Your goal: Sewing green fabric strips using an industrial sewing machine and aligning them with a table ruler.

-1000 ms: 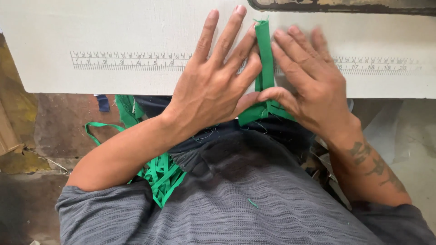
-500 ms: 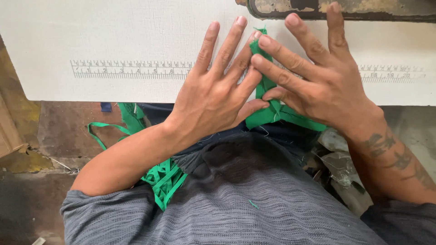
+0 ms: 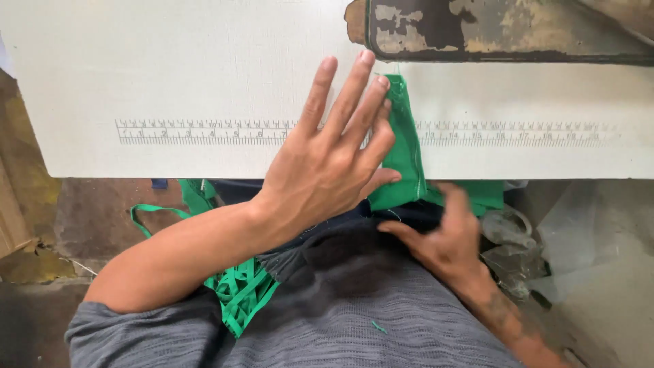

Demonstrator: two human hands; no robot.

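Note:
A folded strip of green fabric (image 3: 405,146) lies on the white work table (image 3: 170,75), crossing the printed ruler and hanging over the front edge. My left hand (image 3: 327,163) lies flat with its fingers spread, pressing the strip's left side against the table. My right hand (image 3: 443,242) is off the table, below its front edge and above my lap, fingers loosely curled near the hanging green end; it looks empty but is blurred.
A bundle of narrow green straps (image 3: 238,293) lies in my lap at the left, with a loop (image 3: 157,215) trailing toward the floor. A worn dark metal machine base (image 3: 504,31) sits at the table's back right. Clear plastic wrapping (image 3: 518,252) lies at the right.
My right hand has left the green strip and dropped from the table top down to my lap. My left hand has stayed pressing on the strip.

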